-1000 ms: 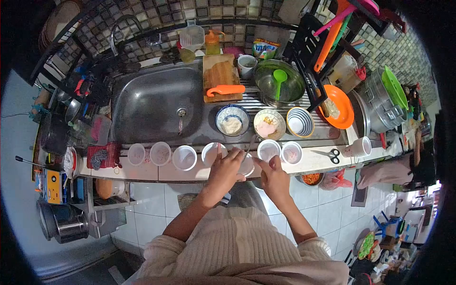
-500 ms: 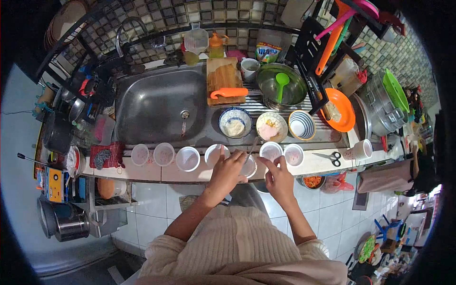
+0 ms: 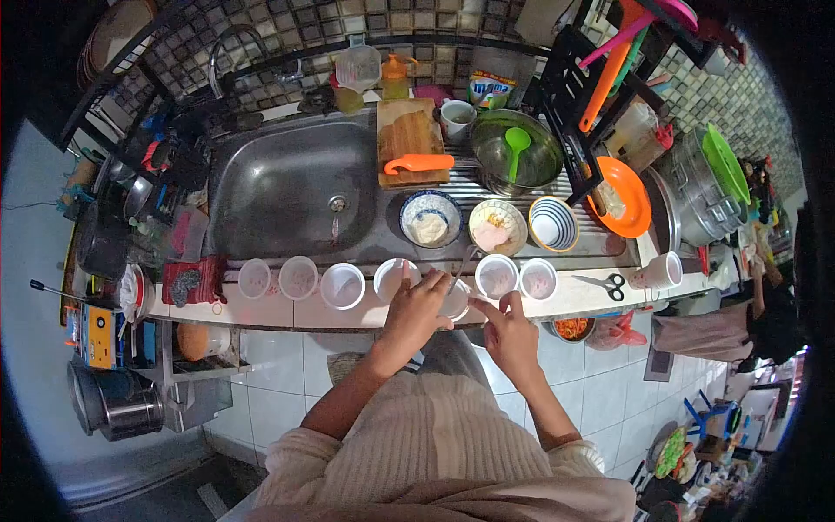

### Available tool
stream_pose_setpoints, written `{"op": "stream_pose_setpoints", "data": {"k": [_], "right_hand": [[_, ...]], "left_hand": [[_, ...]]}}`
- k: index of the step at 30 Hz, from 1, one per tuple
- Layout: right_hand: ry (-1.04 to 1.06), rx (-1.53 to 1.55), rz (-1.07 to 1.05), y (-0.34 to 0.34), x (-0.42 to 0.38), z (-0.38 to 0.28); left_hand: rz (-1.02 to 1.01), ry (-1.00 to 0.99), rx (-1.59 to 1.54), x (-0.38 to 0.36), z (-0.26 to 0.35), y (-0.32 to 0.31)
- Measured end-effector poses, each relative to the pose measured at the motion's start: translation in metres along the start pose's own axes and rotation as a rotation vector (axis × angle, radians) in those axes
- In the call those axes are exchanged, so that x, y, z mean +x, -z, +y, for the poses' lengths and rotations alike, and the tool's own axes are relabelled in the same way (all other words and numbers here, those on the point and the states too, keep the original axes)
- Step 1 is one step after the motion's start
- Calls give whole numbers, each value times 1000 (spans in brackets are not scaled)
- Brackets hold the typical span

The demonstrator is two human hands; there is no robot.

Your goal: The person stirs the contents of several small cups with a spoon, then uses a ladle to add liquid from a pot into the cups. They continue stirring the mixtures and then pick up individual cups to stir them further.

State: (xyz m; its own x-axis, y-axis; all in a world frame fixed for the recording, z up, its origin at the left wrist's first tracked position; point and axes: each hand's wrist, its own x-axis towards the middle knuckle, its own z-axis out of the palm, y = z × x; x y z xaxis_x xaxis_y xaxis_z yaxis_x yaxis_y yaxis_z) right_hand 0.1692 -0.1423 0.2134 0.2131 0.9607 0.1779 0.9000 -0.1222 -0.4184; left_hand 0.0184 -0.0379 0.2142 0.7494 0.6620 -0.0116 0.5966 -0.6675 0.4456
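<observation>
A row of small clear plastic cups (image 3: 343, 286) lines the counter's front edge, some with pinkish bits inside. My left hand (image 3: 412, 320) curls around the left side of one cup (image 3: 456, 304), with one finger stretched over the neighbouring cup (image 3: 388, 280). A thin metal utensil (image 3: 462, 264) slants up beside my left fingertips; its lower end is hidden. My right hand (image 3: 513, 342) is open, index finger reaching to the right rim of the held cup. Behind stand a blue-rimmed bowl (image 3: 405, 219) with pale paste, a bowl (image 3: 517, 221) with pink and yellow food, and a striped bowl (image 3: 564, 237).
Behind lies the steel sink (image 3: 278, 196). A cutting board (image 3: 409, 130) bears an orange-handled knife (image 3: 422, 163). A steel pot (image 3: 546, 161) holds a green ladle (image 3: 517, 150). Scissors (image 3: 614, 289) and stacked cups (image 3: 658, 272) sit at the right; a red cloth (image 3: 202, 287) at the left.
My right index fingertip has dipped slightly at the cup's rim, and its other fingers are drawn in a little. My left hand stays at the same cup. The view has shifted very slightly.
</observation>
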Motion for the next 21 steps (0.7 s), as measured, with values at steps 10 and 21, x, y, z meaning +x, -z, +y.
{"op": "stream_pose_setpoints", "data": {"k": [10, 21], "right_hand": [[6, 11, -47, 7, -10, -7], [49, -62, -22, -2, -20, -7]], "left_hand": [[32, -5, -41, 0, -3, -5], [121, -61, 16, -2, -2, -6]]}}
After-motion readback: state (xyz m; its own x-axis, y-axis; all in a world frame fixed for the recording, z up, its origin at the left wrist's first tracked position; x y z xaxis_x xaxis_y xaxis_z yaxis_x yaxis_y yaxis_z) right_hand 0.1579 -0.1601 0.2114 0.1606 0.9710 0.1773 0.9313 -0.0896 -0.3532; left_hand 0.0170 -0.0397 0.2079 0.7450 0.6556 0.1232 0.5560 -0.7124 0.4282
